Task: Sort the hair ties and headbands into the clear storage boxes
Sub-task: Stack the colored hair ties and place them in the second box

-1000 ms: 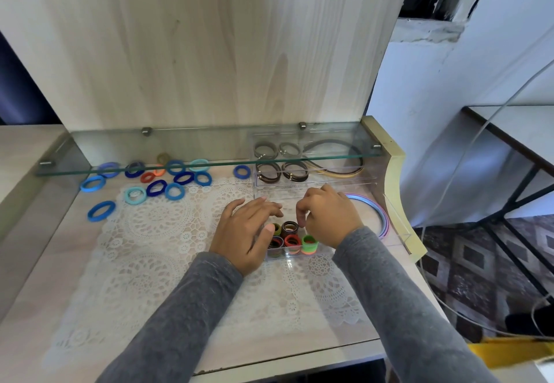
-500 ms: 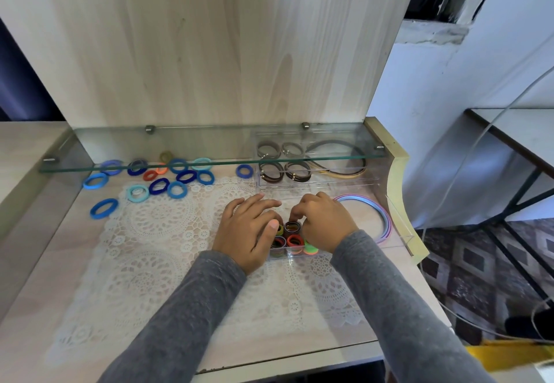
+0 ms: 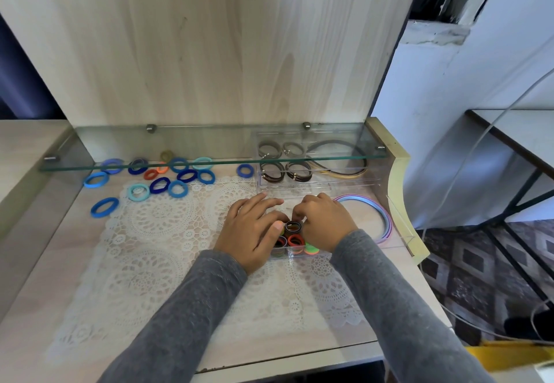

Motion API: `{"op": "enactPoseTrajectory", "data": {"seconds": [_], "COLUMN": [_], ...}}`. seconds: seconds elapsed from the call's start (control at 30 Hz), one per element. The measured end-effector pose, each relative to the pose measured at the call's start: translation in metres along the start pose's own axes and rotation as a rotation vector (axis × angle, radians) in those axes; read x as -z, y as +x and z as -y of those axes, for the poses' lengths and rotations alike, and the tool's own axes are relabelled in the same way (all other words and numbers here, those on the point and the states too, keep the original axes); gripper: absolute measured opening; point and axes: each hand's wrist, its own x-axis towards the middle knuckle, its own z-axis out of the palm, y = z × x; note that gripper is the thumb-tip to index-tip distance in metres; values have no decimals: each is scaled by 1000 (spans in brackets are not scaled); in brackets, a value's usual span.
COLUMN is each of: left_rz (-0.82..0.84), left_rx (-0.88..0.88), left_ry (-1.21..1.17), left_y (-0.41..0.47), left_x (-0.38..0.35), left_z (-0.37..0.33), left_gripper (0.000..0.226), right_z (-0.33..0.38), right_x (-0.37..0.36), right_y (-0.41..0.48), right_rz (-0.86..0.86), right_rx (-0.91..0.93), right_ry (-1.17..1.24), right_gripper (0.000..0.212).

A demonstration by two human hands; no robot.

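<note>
At far left, loose blue ties lie scattered on the desk and the edge of the lace mat, well apart from any box and not yet sorted. I judge they are next.

My left hand rests palm down against the left side of the small box, fingers spread and loose, thumb at its rim. It grasps nothing; it seems to steady the box.

In the box, dark, red and green ties stand on edge, packed close to save room.

My right hand curls over the box's right side, fingertips down among the ties. I cannot tell whether they pinch one.

Behind, under the glass shelf, a long box holds brown ties and a headband. At right, pastel headbands lie in another clear box.
</note>
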Motion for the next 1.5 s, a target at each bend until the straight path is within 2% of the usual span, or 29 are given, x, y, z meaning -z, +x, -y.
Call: {"op": "enactPoseTrajectory", "data": {"seconds": [0.17, 0.33, 0.67, 0.93, 1.17, 1.5], "left_rz": [3, 7, 2, -4, 12, -97], "left_rx": [-11, -8, -17, -4, -18, 5], "left_ry": [-5, -12, -20, -24, -24, -16], "left_y": [0, 0, 1, 1, 1, -1], "left_x": [0, 0, -1, 0, -1, 3], "left_z": [1, 1, 0, 0, 0, -2], "left_gripper": [50, 52, 53, 54, 55, 47], "right_z": [-1, -7, -1, -8, -7, -9], "right_x": [0, 3, 2, 4, 8, 1], "right_y": [0, 0, 1, -3, -6, -5], "right_rz": [-2, -10, 8, -24, -37, -54], "right_rx": [-5, -77, -123, -144, -83, -82], "right_ry": [6, -9, 49, 62, 145, 101], "right_gripper": [30, 20, 26, 22, 40, 25]}}
